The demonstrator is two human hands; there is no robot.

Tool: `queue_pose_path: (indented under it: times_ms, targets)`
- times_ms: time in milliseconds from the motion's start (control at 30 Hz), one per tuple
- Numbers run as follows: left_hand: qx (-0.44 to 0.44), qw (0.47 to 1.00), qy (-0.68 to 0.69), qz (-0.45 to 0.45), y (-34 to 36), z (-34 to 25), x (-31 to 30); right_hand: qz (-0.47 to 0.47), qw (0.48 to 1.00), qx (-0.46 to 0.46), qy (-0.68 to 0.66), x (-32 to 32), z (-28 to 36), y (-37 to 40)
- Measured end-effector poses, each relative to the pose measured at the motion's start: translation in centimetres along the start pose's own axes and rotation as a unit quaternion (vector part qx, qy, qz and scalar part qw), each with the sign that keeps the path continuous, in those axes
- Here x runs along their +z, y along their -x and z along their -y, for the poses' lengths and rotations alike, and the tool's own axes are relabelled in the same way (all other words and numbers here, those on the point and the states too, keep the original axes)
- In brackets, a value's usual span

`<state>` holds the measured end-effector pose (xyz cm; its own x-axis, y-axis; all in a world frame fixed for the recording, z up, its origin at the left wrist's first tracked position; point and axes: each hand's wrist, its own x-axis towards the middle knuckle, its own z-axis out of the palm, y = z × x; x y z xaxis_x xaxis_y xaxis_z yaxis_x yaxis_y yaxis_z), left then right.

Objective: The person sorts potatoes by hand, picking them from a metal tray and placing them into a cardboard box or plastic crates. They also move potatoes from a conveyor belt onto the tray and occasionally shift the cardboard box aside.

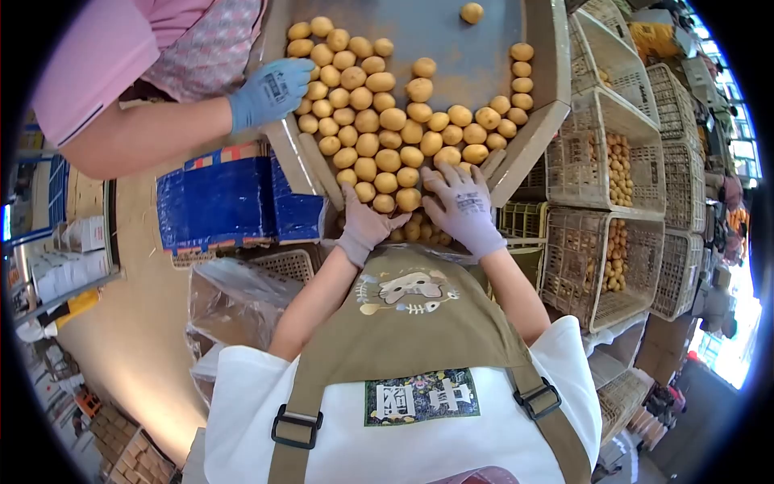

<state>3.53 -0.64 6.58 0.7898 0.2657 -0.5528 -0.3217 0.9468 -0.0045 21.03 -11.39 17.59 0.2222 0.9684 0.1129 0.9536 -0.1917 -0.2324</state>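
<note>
Many small yellow potatoes lie on a grey sorting table that narrows toward me. My left hand, in a pale glove, is at the left of the narrow mouth, thumb stretched out beside the nearest potatoes. On the right of the mouth, my right hand, also gloved, lies with fingers spread against the front potatoes. Both hands look open, with no potato clearly gripped. Below the mouth, between my wrists, more potatoes show, partly hidden by my apron.
A co-worker's blue-gloved hand touches potatoes at the table's left edge. Stacked plastic crates, some holding potatoes, stand at the right. A blue-covered box and clear plastic sheeting are at the left.
</note>
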Motion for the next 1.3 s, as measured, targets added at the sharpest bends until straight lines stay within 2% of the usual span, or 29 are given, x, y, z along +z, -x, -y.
queue_pose_path:
  times_ms: [100, 133, 167, 200, 267, 367, 400, 500, 533, 567, 633, 667, 700, 767, 867, 900, 933, 967, 1000, 1033, 1067, 1100, 1133, 1200, 1300]
  targets:
    - [0.021, 0.994, -0.051, -0.089, 0.9, 0.3, -0.2, 0.189, 0.98, 0.059, -0.026, 1.0, -0.5, -1.4]
    - [0.022, 0.989, -0.077, -0.123, 0.9, 0.4, -0.5, 0.1, 0.988, 0.105, -0.059, 1.3, -0.5, -1.8]
    - [0.022, 0.982, -0.101, -0.156, 1.0, 0.6, -0.7, 0.012, 0.996, 0.087, 0.004, 1.8, -0.2, -2.3]
    - [0.056, 0.982, -0.123, -0.129, 0.9, 0.7, -1.3, 0.056, 0.997, 0.059, 0.009, 2.4, 0.1, -2.2]
    - [0.059, 0.991, -0.083, -0.084, 0.6, 0.5, -2.2, 0.107, 0.994, -0.016, 0.035, 3.7, 0.3, -1.1]
    - [0.039, 0.996, -0.021, -0.08, 1.9, -0.5, 0.9, 0.152, 0.981, 0.061, -0.101, 3.2, -1.1, -2.0]
    - [0.025, 0.997, 0.007, -0.075, 2.0, -0.7, 1.2, 0.054, 0.994, 0.068, -0.067, 2.7, -0.4, -2.3]
    - [-0.002, 0.998, 0.022, -0.057, 0.5, -0.8, 0.2, 0.048, 0.999, 0.02, 0.01, 3.1, -1.3, -2.6]
    - [-0.004, 0.998, 0.014, -0.063, 0.3, -0.8, 0.1, 0.073, 0.99, 0.086, -0.088, 2.4, -1.3, -3.8]
    - [-0.004, 0.997, 0.006, -0.073, 0.1, -0.8, -0.1, 0.099, 0.984, 0.13, -0.072, 1.6, -1.4, -4.7]
    - [0.002, 0.996, -0.004, -0.094, 0.4, -0.6, 0.4, 0.08, 0.992, 0.088, 0.031, 2.9, -0.7, -4.3]
    - [0.01, 0.995, -0.005, -0.102, 0.6, -0.4, 0.6, 0.177, 0.98, 0.066, 0.062, 3.4, -0.3, -3.9]
    - [0.021, 0.994, -0.01, -0.108, 0.9, -0.5, 1.3, 0.172, 0.983, 0.052, 0.038, 3.4, -0.3, -3.4]
    - [0.037, 0.994, -0.003, -0.102, 1.4, -0.7, 2.4, 0.223, 0.974, 0.048, 0.001, 3.2, -1.1, -3.7]
    - [0.014, 0.99, 0.025, -0.139, 0.2, -0.5, 1.7, 0.205, 0.965, 0.1, -0.133, 3.3, -0.7, -6.3]
    - [0.004, 0.987, 0.031, -0.157, -0.5, -0.3, 1.1, 0.137, 0.983, 0.031, -0.121, 2.8, 1.0, -7.0]
    - [0.004, 0.993, 0.009, -0.117, -0.8, -0.2, 0.5, 0.096, 0.993, -0.015, -0.064, 3.3, 2.5, -7.3]
    - [-0.013, 0.991, 0.064, -0.117, -1.1, -0.3, 0.0, 0.054, 0.997, -0.062, -0.007, 3.9, 3.4, -7.4]
    - [-0.029, 0.986, 0.117, -0.116, -0.8, -0.7, 0.8, 0.111, 0.991, -0.072, 0.03, 4.3, 3.1, -7.2]
    - [-0.045, 0.977, 0.171, -0.116, -0.7, -1.0, 1.3, 0.113, 0.991, -0.067, 0.03, 4.6, 2.5, -6.6]
    - [-0.018, 0.992, 0.115, -0.049, -0.3, -0.8, 0.9, 0.114, 0.991, -0.063, 0.03, 4.6, 1.5, -5.6]
    - [-0.007, 0.997, 0.069, -0.03, -0.4, -0.9, 0.6, 0.117, 0.991, -0.064, 0.031, 4.3, 0.5, -5.0]
    - [0.005, 1.0, 0.025, -0.014, -0.3, -0.8, 0.1, 0.169, 0.985, -0.038, 0.011, 3.8, -0.3, -4.4]
    - [0.009, 0.998, -0.057, -0.009, 0.1, -1.0, -0.5, 0.186, 0.982, -0.028, -0.014, 3.5, -0.9, -3.1]
    - [-0.018, 1.0, 0.017, 0.015, 0.6, -1.8, 1.6, 0.207, 0.978, -0.017, -0.017, 3.1, -0.6, -3.3]
